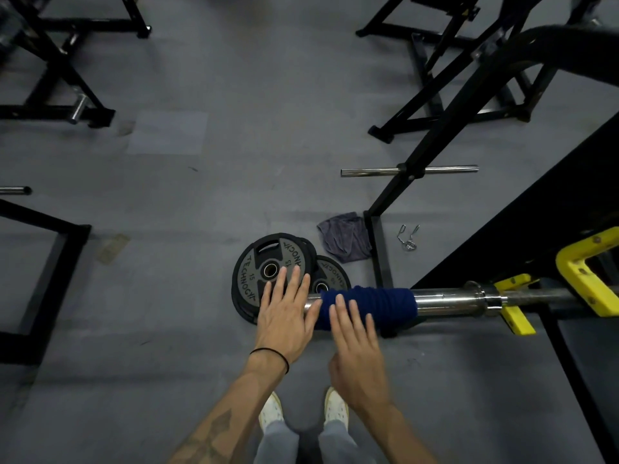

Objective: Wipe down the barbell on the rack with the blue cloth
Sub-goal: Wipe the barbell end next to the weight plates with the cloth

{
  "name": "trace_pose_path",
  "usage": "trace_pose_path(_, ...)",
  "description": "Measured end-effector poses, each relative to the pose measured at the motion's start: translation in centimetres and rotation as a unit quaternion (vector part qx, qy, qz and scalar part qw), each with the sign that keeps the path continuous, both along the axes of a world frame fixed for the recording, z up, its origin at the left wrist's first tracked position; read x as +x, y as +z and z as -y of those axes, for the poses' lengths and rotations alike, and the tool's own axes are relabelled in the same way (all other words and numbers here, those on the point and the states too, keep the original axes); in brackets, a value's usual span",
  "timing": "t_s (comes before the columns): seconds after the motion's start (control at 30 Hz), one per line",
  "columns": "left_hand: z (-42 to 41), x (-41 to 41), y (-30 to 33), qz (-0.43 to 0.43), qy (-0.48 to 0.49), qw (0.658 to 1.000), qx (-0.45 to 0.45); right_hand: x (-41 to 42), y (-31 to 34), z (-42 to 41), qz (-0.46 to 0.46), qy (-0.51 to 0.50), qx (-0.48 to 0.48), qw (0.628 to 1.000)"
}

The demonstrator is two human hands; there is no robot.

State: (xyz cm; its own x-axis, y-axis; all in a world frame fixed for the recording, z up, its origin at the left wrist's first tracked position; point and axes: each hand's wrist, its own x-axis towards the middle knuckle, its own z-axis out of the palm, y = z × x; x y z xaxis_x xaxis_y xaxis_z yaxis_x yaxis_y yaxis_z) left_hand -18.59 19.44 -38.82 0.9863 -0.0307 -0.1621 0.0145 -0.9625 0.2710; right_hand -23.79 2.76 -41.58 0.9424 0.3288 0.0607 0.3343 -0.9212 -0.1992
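The steel barbell (449, 299) lies across the rack's yellow hooks (582, 272), its sleeve end reaching left toward me. A blue cloth (385, 304) is wrapped around that sleeve. My right hand (358, 356) has straight fingers, with the fingertips touching the cloth's left part. My left hand (284, 313) is flat and spread, lying over the bare tip of the sleeve just left of the cloth. Neither hand curls around anything.
Two black weight plates (268, 262) lie on the grey floor under the sleeve end. A grey rag (345, 236) and a spring collar (407, 237) lie by the black rack foot (380, 249). Other black frames stand at the left and far side.
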Motion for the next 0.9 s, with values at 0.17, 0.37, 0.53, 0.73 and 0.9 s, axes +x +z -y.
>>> trace_pose_path(0.17,0.0,0.0,0.0,-0.003,0.001,1.0,0.005,1.2,0.6,3.5,-0.011,-0.118,0.02,0.993)
trace_pose_path(0.37,0.0,0.0,-0.2,0.012,-0.002,1.0,0.023,-0.1,0.5,-1.4,-0.014,-0.019,0.032,0.999)
trace_pose_path(0.53,-0.2,1.2,0.2,-0.007,-0.012,0.999,0.044,1.8,0.7,4.9,0.006,-0.056,0.003,0.998)
trace_pose_path(0.73,-0.3,4.4,0.8,-0.044,0.031,0.998,0.024,1.0,0.9,-0.9,-0.027,-0.071,0.058,0.995)
trace_pose_path(0.9,0.7,1.7,1.0,-0.004,0.003,1.0,0.028,1.8,0.6,3.9,0.007,-0.059,0.012,0.998)
